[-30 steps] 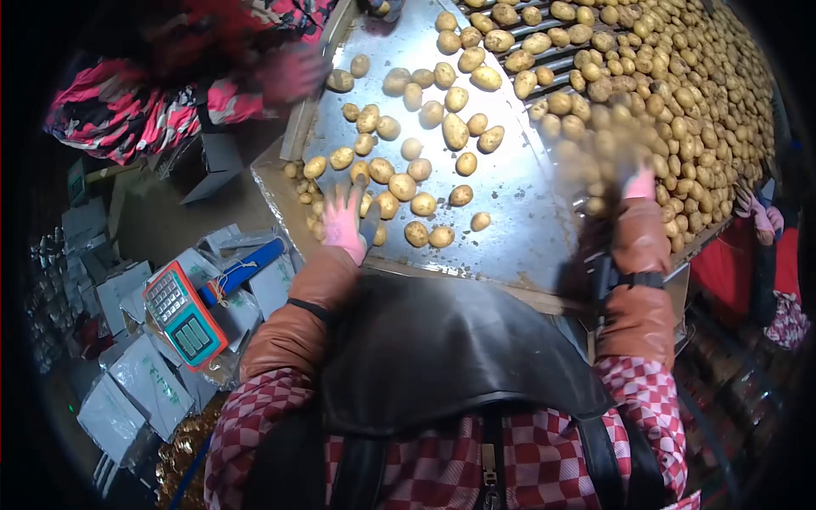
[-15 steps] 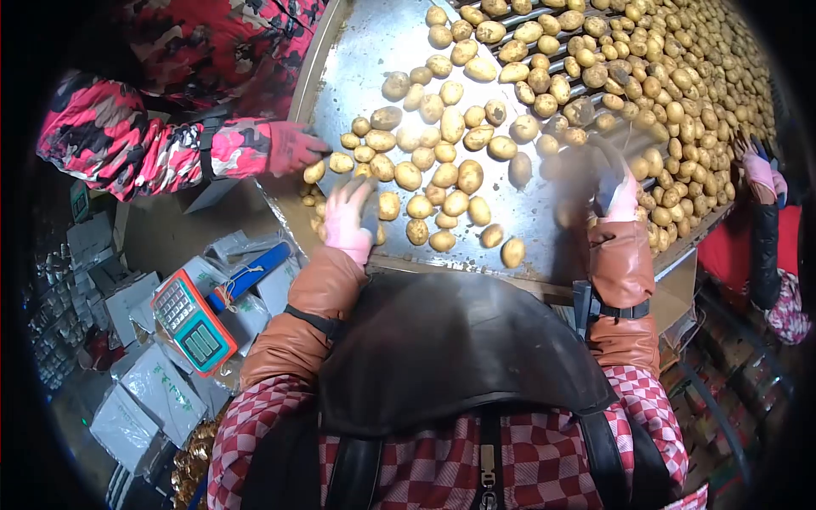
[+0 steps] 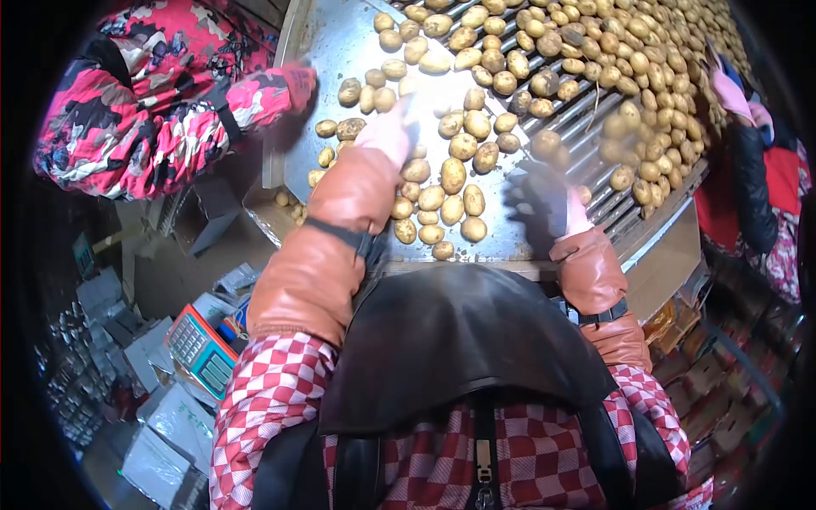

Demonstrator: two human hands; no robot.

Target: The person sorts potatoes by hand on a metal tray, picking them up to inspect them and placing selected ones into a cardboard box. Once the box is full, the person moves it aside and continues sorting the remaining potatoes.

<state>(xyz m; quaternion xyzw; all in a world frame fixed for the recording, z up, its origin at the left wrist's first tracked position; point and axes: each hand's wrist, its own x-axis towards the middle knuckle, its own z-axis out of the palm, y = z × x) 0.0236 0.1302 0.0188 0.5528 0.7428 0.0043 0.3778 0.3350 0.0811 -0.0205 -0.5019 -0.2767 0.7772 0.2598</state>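
Observation:
My left hand [image 3: 389, 134], in a pink glove with grey fingers, reaches over the potatoes [image 3: 453, 176] on the metal tray [image 3: 497, 242]. Glare and blur wash out its fingers, so I cannot make out whether it grips a potato. My right hand [image 3: 548, 200] is smeared by motion above the tray's right side, beside the bars. Its grey fingers look spread, and no potato shows in them. Several loose potatoes lie between my two hands. One blurred potato [image 3: 619, 121] appears above the bars to the upper right of my right hand.
Beyond the tray, metal bars [image 3: 586, 140] carry a large heap of potatoes [image 3: 629, 51]. A co-worker's gloved hand [image 3: 297, 85] is at the tray's left edge; another person's hand [image 3: 729, 93] touches the heap at right. An orange-and-teal scale [image 3: 202, 350] sits among wrapped boxes [image 3: 174, 425] at lower left.
My left hand has moved forward and right over the potatoes. My right hand has come left and slightly down, off the heap's edge. The co-worker's hand at left has drawn back; the view has shifted.

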